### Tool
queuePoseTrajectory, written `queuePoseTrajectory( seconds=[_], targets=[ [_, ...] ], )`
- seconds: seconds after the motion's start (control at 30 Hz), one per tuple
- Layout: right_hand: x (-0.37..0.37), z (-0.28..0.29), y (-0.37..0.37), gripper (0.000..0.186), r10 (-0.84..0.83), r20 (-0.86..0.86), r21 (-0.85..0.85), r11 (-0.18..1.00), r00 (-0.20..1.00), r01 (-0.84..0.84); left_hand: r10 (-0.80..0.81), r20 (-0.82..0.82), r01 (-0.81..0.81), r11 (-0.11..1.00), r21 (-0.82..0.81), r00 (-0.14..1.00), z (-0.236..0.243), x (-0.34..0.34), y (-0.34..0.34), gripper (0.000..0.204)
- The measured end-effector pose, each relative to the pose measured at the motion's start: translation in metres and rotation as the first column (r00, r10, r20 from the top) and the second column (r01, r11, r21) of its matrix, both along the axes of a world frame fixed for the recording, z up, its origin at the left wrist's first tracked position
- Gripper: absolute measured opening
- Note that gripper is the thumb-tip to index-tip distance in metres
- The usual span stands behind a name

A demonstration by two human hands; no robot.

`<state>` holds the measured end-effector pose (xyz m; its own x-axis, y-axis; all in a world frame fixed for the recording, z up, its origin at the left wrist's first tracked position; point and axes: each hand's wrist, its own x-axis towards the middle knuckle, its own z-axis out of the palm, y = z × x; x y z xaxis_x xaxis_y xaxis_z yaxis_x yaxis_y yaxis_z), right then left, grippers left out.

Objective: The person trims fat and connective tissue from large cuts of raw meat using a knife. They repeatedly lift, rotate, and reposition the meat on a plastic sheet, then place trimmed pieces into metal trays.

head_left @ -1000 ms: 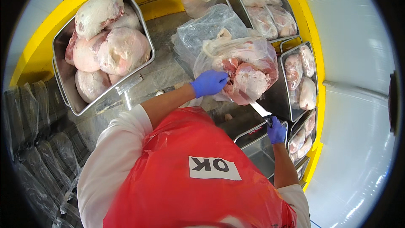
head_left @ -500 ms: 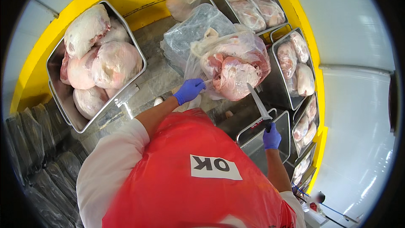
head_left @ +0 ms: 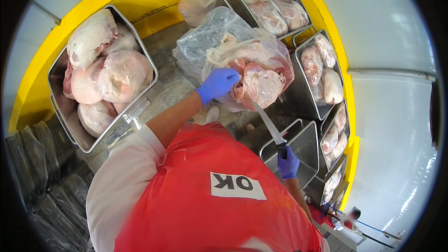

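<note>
A large cut of raw meat (head_left: 262, 84) lies partly inside a clear plastic bag (head_left: 217, 58), pulled back from its near side. My left hand (head_left: 218, 84), in a blue glove, is closed at the left edge of the meat, with the bag's film bunched at its fingers; the fingertips are partly hidden. My right hand (head_left: 288, 163), gloved too, grips the black handle of a knife (head_left: 271, 127). The blade slants up and left, its tip at the near edge of the meat.
A steel tub (head_left: 154, 72) of large meat pieces stands at the left. Along the right, by a yellow barrier (head_left: 347, 72), are steel tubs (head_left: 303, 72) of bagged meat. Another steel tub (head_left: 313, 133) sits beside my right hand. Dark plastic-covered stacks (head_left: 35, 168) are at lower left.
My left hand has moved up and right from the bag's loose edge to the meat. My right hand has brought the knife left and slightly down, with its tip along the meat's lower edge.
</note>
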<state>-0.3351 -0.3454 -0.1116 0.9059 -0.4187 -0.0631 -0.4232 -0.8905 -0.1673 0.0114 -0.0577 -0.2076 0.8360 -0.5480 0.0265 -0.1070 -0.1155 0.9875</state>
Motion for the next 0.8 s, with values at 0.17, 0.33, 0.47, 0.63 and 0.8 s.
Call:
queuePoseTrajectory(
  seconds=[0.17,0.33,0.47,0.63,0.8],
  targets=[
    [-0.033,-0.024,0.005,0.026,-0.175,0.082,0.025,0.984,0.981,0.174,-0.003,-0.173,-0.020,0.991,-0.130,0.985,-0.002,0.016,-0.002,0.021],
    [-0.057,-0.039,0.011,0.027,-0.282,0.041,0.081,0.957,0.959,0.278,-0.087,-0.105,0.063,0.975,-0.213,0.991,0.012,0.003,0.003,0.024],
    [-0.053,-0.034,0.025,0.022,-0.317,-0.021,0.133,0.939,0.948,0.317,-0.157,-0.089,0.166,0.981,0.099,0.983,-0.004,-0.007,0.050,0.027],
    [-0.043,-0.039,0.023,0.021,-0.320,-0.022,0.153,0.935,0.947,0.320,-0.275,0.149,0.200,0.899,0.389,0.950,-0.074,-0.040,0.053,0.029],
    [-0.026,-0.036,0.025,0.024,-0.328,0.039,0.153,0.935,0.944,0.319,-0.347,0.435,0.158,0.896,0.414,0.831,-0.068,-0.026,0.041,0.028]
  ],
)
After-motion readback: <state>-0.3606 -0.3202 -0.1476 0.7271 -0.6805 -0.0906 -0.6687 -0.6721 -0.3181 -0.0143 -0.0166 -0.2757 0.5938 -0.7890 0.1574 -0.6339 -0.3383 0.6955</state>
